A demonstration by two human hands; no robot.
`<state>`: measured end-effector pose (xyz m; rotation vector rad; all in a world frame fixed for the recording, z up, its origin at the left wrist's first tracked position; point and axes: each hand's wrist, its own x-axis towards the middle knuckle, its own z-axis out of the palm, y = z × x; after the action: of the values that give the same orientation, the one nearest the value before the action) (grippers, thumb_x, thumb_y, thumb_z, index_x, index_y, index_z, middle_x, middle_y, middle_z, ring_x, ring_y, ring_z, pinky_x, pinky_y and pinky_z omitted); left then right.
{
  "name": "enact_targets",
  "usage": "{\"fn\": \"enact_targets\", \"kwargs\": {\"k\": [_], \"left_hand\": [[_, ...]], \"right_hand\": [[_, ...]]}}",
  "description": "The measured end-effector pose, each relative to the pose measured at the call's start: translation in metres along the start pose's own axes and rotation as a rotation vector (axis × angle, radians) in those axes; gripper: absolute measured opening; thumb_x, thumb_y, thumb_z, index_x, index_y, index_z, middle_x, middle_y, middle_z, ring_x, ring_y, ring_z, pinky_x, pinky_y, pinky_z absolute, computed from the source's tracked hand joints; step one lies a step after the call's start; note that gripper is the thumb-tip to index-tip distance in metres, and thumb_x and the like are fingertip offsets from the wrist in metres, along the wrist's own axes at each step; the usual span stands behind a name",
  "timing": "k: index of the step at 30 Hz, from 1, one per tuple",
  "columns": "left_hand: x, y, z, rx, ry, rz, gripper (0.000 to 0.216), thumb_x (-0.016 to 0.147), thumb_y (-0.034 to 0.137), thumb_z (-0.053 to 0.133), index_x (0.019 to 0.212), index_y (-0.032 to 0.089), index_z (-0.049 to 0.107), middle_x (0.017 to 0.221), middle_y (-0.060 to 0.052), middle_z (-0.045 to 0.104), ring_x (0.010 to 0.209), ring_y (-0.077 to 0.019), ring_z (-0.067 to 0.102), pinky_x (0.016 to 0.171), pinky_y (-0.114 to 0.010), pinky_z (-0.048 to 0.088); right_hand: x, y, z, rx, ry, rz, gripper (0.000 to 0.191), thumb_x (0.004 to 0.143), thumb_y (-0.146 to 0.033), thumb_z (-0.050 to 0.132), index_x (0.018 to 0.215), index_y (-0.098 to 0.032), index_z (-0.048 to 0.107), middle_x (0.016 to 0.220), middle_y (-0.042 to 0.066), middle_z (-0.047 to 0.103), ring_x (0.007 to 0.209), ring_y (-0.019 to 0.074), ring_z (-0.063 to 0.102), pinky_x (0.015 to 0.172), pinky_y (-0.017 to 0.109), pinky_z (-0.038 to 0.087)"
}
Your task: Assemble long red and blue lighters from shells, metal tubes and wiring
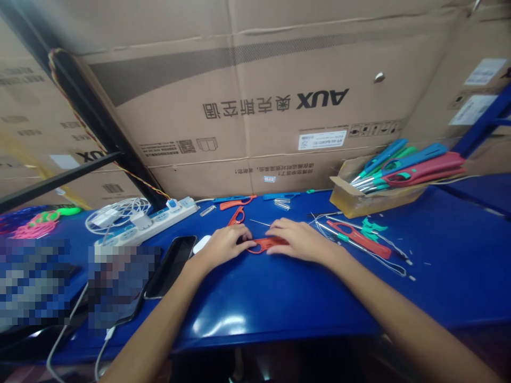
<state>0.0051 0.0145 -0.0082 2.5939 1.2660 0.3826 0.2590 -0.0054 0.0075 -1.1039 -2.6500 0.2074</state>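
On the blue table lies an orange lighter handle shell (261,245) with a finger loop, between my two hands. My right hand (297,240) grips its right part, fingers on the far side and thumb on the near side. My left hand (228,246) is closed at the loop end, thumb and fingertips on it; what else it may pinch is hidden. A thin metal rod (259,222) lies just behind the shell. Another orange shell piece (237,215) stands beyond my left fingers. To the right are metal lighter tubes with wires (355,243) and an orange handle shell (369,242).
A cardboard box (371,205) of blue, green and red stick lighters stands at the back right. Teal plastic pieces (369,227) lie before it. On the left are a power strip (159,219), a phone (171,268) and cables. Large cartons (271,64) wall off the back.
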Motion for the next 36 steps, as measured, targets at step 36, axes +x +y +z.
{"fn": "enact_targets", "kwargs": {"k": [36], "left_hand": [[-0.003, 0.001, -0.010, -0.100, 0.087, 0.043, 0.043, 0.103, 0.051, 0.039, 0.089, 0.022, 0.068, 0.094, -0.004, 0.073, 0.091, -0.0220, 0.064, 0.082, -0.032, 0.046]], "right_hand": [[-0.033, 0.105, -0.021, -0.161, 0.135, 0.557, 0.021, 0.094, -0.021, 0.052, 0.097, -0.020, 0.072, 0.099, 0.010, 0.073, 0.092, 0.0255, 0.068, 0.080, 0.035, 0.050]]}}
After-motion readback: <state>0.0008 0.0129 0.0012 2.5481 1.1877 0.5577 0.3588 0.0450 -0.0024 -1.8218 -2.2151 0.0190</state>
